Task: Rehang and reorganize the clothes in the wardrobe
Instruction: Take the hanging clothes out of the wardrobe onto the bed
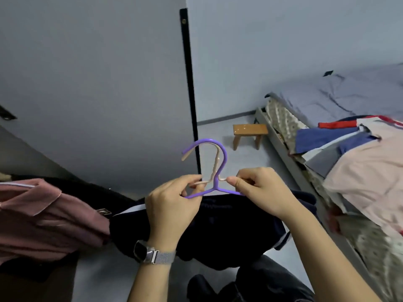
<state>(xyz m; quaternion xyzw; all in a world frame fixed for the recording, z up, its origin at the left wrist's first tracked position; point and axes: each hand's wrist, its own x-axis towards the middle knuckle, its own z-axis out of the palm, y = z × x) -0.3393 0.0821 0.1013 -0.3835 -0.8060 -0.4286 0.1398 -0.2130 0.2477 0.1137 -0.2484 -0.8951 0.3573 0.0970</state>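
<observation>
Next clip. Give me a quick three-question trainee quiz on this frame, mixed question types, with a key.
1. True or false: the left hand and right hand each have a grip on the hangers.
2. Which colour is the front hanger? A green, B purple, C black.
3. Fill in: the small wooden ____ stands on the floor beside the bed.

Key: 1 true. 2 B; a beige hanger sits against it, with a dark garment hanging below. 3 stool.

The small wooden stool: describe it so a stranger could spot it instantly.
Start at the bed frame on the right and follow its near edge toward the far wall. On the grey floor beside it stands the small wooden stool, the only tan, bare-wood piece among fabrics.
</observation>
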